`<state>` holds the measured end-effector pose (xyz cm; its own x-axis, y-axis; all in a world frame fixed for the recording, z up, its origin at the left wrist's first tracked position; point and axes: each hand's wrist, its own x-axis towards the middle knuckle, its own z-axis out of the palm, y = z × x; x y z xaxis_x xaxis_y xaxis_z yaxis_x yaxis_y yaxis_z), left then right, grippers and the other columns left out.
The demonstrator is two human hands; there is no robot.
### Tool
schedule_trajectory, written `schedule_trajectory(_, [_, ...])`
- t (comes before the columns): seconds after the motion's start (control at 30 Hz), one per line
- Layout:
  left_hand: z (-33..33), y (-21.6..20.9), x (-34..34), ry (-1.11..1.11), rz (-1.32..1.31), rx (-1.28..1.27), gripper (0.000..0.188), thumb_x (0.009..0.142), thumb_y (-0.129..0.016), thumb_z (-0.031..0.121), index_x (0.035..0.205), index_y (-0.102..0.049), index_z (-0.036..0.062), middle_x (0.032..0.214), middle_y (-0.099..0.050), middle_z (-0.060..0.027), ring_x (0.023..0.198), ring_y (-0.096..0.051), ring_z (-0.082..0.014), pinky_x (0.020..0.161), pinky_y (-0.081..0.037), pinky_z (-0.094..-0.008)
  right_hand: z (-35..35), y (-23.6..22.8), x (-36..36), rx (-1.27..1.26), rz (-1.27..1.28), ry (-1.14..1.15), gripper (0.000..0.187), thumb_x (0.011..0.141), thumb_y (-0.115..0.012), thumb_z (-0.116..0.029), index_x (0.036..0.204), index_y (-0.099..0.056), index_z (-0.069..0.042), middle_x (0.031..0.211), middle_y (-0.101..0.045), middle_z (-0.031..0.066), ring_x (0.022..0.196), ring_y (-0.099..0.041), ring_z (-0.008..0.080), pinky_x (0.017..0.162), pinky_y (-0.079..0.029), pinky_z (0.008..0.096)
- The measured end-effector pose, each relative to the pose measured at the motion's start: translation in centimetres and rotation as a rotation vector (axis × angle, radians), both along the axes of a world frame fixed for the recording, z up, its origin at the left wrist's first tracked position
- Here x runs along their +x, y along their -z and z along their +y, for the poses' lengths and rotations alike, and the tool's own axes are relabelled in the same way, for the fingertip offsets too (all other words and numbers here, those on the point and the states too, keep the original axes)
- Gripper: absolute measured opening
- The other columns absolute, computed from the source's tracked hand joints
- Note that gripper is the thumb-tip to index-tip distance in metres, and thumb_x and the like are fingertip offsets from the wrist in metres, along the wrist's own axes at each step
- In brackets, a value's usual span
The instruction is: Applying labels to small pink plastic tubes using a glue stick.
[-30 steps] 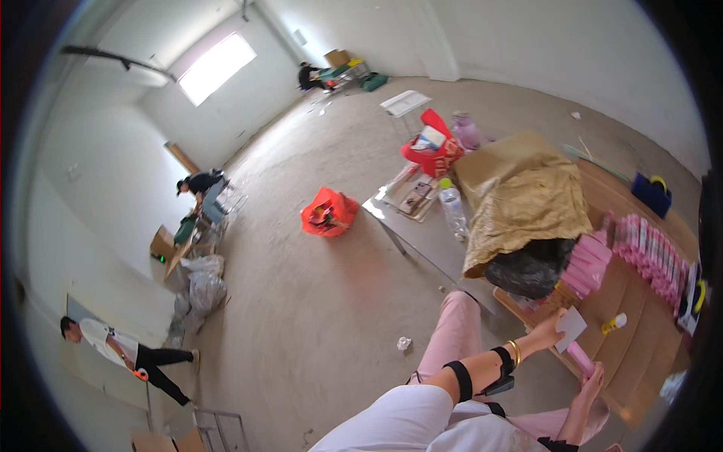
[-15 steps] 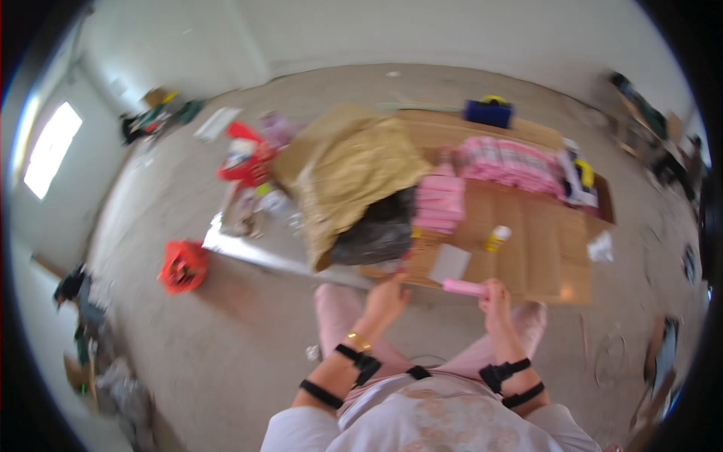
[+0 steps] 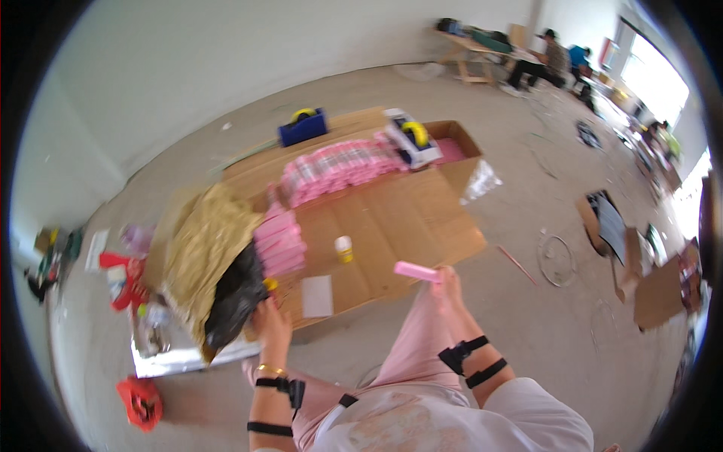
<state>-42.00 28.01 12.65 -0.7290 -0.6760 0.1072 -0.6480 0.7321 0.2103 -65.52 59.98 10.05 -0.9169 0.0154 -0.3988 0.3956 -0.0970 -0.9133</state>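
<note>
pink box was pinched in the right hand; left hand, fingers curled, touched the black bag. many pink boxes already lay stacked on the cardboard.

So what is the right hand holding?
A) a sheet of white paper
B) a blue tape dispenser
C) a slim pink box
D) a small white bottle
C: the right hand grips a slim pink box by one end over the cardboard, while the bottle, white paper and blue tape dispenser lie apart from it.
</note>
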Motion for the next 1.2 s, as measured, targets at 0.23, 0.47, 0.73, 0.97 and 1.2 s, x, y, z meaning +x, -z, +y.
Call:
schedule_trajectory(0.23, [0.8, -1.5, -0.9, 0.135, 0.248, -0.041, 0.035, 0.074, -0.07, 0.016, 0.103, -0.055, 0.0019, 0.095, -0.06, -0.0158, 0.095, -0.057, -0.0316, 0.086, -0.045, -0.0386, 2.5, -1.0, 1.3, 0.425, 0.293, -0.256, 0.024, 0.09, -0.047, -0.022, 0.069, -0.052, -0.011, 0.061, -0.045, -0.0025, 0.055, -0.043, 0.0099, 0.047, -0.034, 0.0272])
schedule_trajectory(0.47, [2.4, -5.8, -0.5, 0.667, 0.576, -0.242, 0.035, 0.077, -0.067, 0.022, 0.1, -0.053, -0.0004, 0.096, -0.056, -0.0222, 0.089, -0.056, -0.0397, 0.078, -0.045, -0.0471, 6.0, -0.6, 0.6, 0.004, 0.166, -0.029, 0.023, 0.09, -0.041, -0.021, 0.077, -0.054, -0.008, 0.067, -0.046, -0.004, 0.06, -0.042, 0.0078, 0.053, -0.033, 0.0237])
schedule_trajectory(0.73, [3.8, -8.6, 0.1, 0.205, -0.119, 0.065, 0.037, 0.078, -0.066, 0.023, 0.099, -0.056, -0.0053, 0.093, -0.059, -0.0272, 0.086, -0.057, -0.042, 0.075, -0.046, -0.0469, 16.8, -1.9, 3.1, -0.062, 0.185, 0.243, 0.023, 0.09, -0.043, -0.022, 0.078, -0.055, -0.006, 0.069, -0.047, -0.0027, 0.065, -0.043, 0.0079, 0.058, -0.035, 0.024])
schedule_trajectory(0.97, [5.9, -9.3, -2.0, 0.302, -0.089, 0.12, 0.036, 0.078, -0.066, 0.023, 0.098, -0.056, -0.0051, 0.093, -0.059, -0.0264, 0.085, -0.057, -0.0411, 0.074, -0.046, -0.0464, 21.4, -0.7, 5.4, 0.01, 0.124, 0.385, 0.023, 0.09, -0.043, -0.023, 0.078, -0.055, -0.007, 0.069, -0.047, -0.0025, 0.064, -0.042, 0.008, 0.057, -0.036, 0.0238])
schedule_trajectory(1.2, [9.3, -10.6, -4.7, 0.425, -0.057, 0.171, 0.035, 0.078, -0.066, 0.022, 0.098, -0.056, -0.0048, 0.092, -0.059, -0.0257, 0.084, -0.057, -0.0403, 0.073, -0.046, -0.0459, 27.9, -0.6, 6.6, 0.069, 0.205, 0.586, 0.023, 0.088, -0.045, -0.024, 0.075, -0.057, -0.008, 0.064, -0.046, -0.0027, 0.057, -0.043, 0.0075, 0.051, -0.035, 0.0234])
